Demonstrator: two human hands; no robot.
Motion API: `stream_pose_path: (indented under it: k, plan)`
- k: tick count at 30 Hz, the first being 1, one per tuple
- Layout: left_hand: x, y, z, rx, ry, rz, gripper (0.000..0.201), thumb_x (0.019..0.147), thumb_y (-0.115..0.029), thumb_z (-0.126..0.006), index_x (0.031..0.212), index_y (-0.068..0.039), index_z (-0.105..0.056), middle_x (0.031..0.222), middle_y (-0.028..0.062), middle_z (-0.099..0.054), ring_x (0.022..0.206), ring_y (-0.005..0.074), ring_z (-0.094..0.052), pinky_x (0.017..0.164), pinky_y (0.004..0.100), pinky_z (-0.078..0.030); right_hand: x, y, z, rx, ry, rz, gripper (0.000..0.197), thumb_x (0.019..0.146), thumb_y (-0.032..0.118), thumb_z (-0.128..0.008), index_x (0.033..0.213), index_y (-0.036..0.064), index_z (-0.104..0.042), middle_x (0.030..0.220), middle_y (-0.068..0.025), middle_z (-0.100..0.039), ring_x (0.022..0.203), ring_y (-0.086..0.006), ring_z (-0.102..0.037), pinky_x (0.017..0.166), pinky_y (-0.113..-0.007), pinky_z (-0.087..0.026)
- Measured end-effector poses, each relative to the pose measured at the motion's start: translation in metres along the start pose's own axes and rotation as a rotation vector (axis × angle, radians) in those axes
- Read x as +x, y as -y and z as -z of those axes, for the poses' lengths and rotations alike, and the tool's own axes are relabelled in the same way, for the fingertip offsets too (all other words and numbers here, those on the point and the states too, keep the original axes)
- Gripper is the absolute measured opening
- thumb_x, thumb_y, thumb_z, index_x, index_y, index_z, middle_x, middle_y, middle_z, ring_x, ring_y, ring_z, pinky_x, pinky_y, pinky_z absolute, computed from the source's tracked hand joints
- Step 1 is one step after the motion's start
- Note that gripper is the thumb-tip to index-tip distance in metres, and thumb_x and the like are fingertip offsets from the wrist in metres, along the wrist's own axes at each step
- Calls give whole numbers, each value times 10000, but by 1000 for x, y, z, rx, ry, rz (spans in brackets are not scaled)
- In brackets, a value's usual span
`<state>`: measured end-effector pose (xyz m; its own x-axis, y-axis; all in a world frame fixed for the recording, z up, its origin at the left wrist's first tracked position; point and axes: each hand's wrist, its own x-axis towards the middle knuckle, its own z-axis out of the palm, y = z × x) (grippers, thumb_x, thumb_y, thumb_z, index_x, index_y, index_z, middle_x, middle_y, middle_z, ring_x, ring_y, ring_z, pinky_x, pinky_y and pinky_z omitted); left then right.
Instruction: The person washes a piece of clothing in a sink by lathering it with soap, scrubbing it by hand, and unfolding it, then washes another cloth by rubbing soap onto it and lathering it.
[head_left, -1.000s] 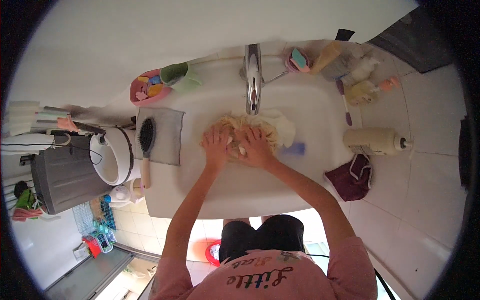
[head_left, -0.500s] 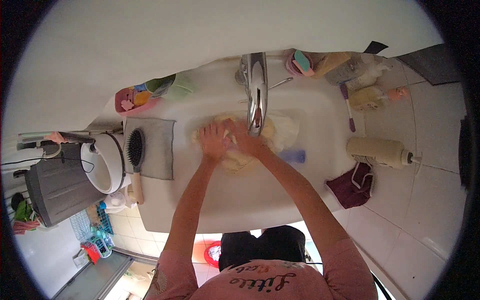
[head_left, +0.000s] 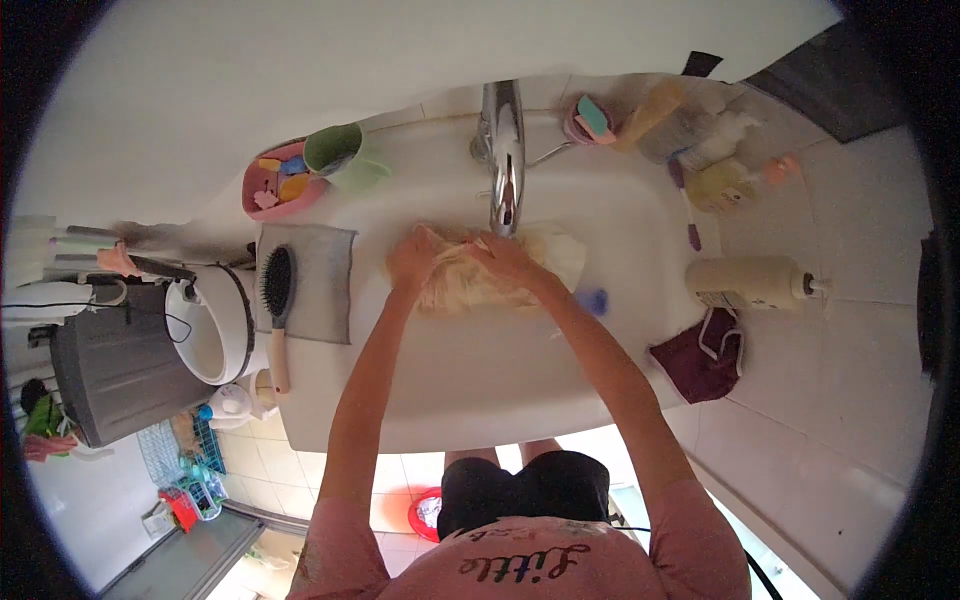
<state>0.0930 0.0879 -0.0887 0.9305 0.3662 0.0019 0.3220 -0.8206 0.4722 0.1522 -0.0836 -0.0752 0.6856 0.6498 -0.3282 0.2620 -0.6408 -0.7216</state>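
A wet, pale yellow cloth (head_left: pixel 465 288) lies bunched in the basin of the white sink (head_left: pixel 450 405). My left hand (head_left: pixel 410 258) is closed on the cloth's upper left part. Close beside it, just under the spout of the chrome faucet (head_left: pixel 507 165), my right hand (head_left: pixel 505 260) grips the same cloth. Some fingertips are hidden in its folds. To the right of the cloth, a small blue object (head_left: pixel 592 300) rests in the basin, its kind unclear.
On the sink's left side, a hairbrush (head_left: pixel 277 290) lies on a grey cloth (head_left: pixel 325 280). Behind are a pink container (head_left: pixel 285 205) and green cup (head_left: pixel 335 148). At right are a pump bottle (head_left: pixel 745 283), a maroon cloth (head_left: pixel 705 360) and a yellowish bottle (head_left: pixel 720 187).
Both hands have shifted from pressing down into the cloth to gripping its upper edge, now bunched between them. The cloth is more spread below the hands. The whole view has tilted slightly.
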Motion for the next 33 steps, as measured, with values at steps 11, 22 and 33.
stream_pose_path:
  k: [11, 22, 33]
  plan:
    - [-53, -33, 71, -173, -153, -76, 253, 805, -225, -373, 802, -20, -523, 780, 152, -540, 764, 317, -499, 682, 404, -378, -66, 40, 21, -57, -370, 448, 293, 786, 268, -464, 997, 72, -521, 1047, -130, -480, 974, -302, -427, 858, -399, -308]
    - [-40, -43, 3, 292, -38, -254, 445, 674, -218, -507, 1086, -70, -425, 1110, 109, -422, 1018, 253, -391, 869, 396, -271, -21, -1, -38, -444, -511, 245, 435, 668, 301, -543, 1045, 91, -494, 1085, -143, -424, 1009, -324, -361, 822, -468, -272]
    - [-20, -28, -2, 303, -251, -220, 256, 699, -296, -481, 776, -67, -565, 727, 91, -553, 639, 253, -524, 601, 391, -384, 6, 15, -28, -432, -279, 173, 378, 662, 206, -508, 1011, 64, -479, 984, -173, -485, 901, -326, -456, 729, -453, -361]
